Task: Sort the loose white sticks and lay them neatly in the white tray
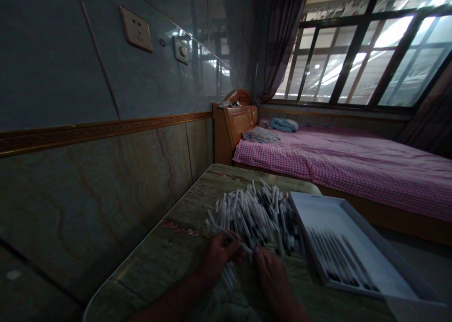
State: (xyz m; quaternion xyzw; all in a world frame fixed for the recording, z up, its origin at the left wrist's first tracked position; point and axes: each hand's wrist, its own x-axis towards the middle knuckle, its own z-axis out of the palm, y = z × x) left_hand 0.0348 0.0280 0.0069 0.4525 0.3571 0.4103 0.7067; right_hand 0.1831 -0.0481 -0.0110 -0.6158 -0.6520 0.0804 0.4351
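Note:
My left hand (216,255) is closed around a slim whitish pen (226,233), which points up and to the left. At the pen's lower right end, the fingers of my right hand (271,271) are pinched together; what part they grip is blurred. Just beyond both hands lies a large loose pile of pens (243,213), pale and translucent with some dark parts. A few more clear pen pieces (228,277) lie under my left hand. To the right, a white shallow tray (318,204) holds a row of pens (339,258) side by side.
The marble-patterned table (169,261) has rounded corners and stands against a tiled wall (141,171). Past its far edge is a bed (339,157) with a pink checked cover and a wooden headboard (238,124). A window (353,63) lies behind.

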